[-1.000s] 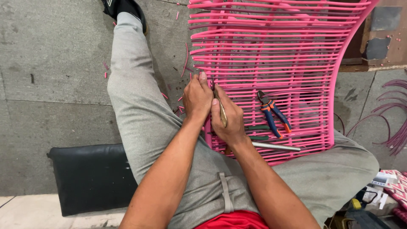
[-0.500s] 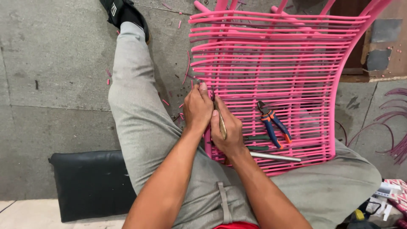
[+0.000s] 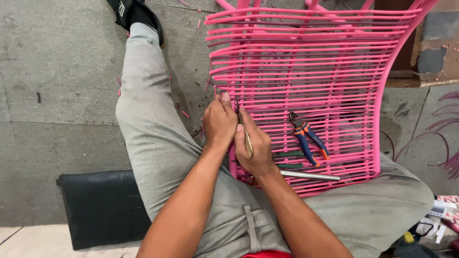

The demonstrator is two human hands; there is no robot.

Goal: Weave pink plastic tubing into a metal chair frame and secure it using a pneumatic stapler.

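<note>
The person sits on the concrete floor [image 3: 57, 71] with a pink woven chair frame [image 3: 311, 71] lying across the lap, grey trousers [image 3: 153, 138] stretched out to the left and a black shoe [image 3: 136, 12] at the far end of that leg. Both hands meet at the frame's left edge. The left hand [image 3: 219, 123] is closed, fingers curled down onto the pink cords there; what exactly it pinches is hidden under the knuckles. The right hand [image 3: 257, 148] is closed around a slim brownish tool [image 3: 247, 138], which runs up along the palm toward the cords, touching the left hand's side. On the woven surface just right of the hands lie blue-and-orange pliers [image 3: 306, 138], two green-handled tools [image 3: 289, 160] and a metal rod [image 3: 311, 176]. A black cushion [image 3: 103, 208] lies on the floor beside the left thigh.
</note>
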